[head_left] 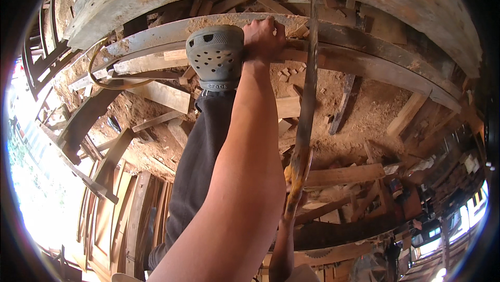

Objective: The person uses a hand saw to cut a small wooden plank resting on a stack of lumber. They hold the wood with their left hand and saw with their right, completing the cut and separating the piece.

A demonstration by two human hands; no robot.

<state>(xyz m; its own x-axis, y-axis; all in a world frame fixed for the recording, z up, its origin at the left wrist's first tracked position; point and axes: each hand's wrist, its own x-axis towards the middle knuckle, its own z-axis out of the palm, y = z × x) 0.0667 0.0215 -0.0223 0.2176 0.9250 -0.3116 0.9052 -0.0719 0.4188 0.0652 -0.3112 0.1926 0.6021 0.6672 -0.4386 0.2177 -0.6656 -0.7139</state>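
My left hand is closed over the upper edge of a long, sawdust-covered dark plank, beside a grey perforated clog on my foot, which rests against that plank below a dark trouser leg. Just right of my left hand, a long saw blade stands nearly upright in view, its far tip over the pale timber behind. Low in the picture my right hand, mostly hidden behind my left forearm, grips the saw's worn yellow handle.
A wide pale timber spans the top. Loose offcuts and sawdust cover the dirt ground. Stacked boards stand at lower left near a bright opening. A thin hoop lies at left, and cluttered wood and workshop items fill the lower right.
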